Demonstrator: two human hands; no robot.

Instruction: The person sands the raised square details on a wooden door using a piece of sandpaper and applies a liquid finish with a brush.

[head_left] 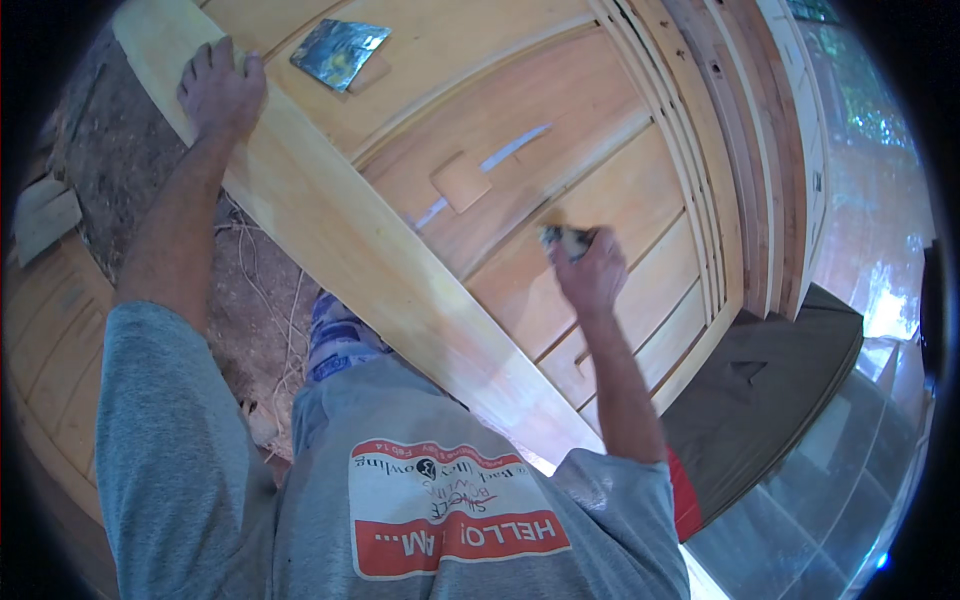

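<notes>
A large pale wooden panelled door (600, 130) lies in front of me, with grooves between its panels. My left hand (222, 90) rests with fingers spread on the wide, light board (330, 220) along its near edge. Over a panel in the middle, my right hand (592, 268) is closed round a small wad (572, 242), dark and whitish. It looks like a crumpled cloth or pad, but its kind is not clear. A tan square piece (462, 182) lies flat on the door beyond that hand. Farther off sits a shiny silvery square sheet (340, 54) with yellowish smears.
More wooden frames or doors (770, 150) are stacked at the right. A dark brown cover (760, 390) and grey tiles (820, 500) lie below them. On the left, thin cords (262, 290) trail over a dirt floor, near another panelled wooden piece (60, 340).
</notes>
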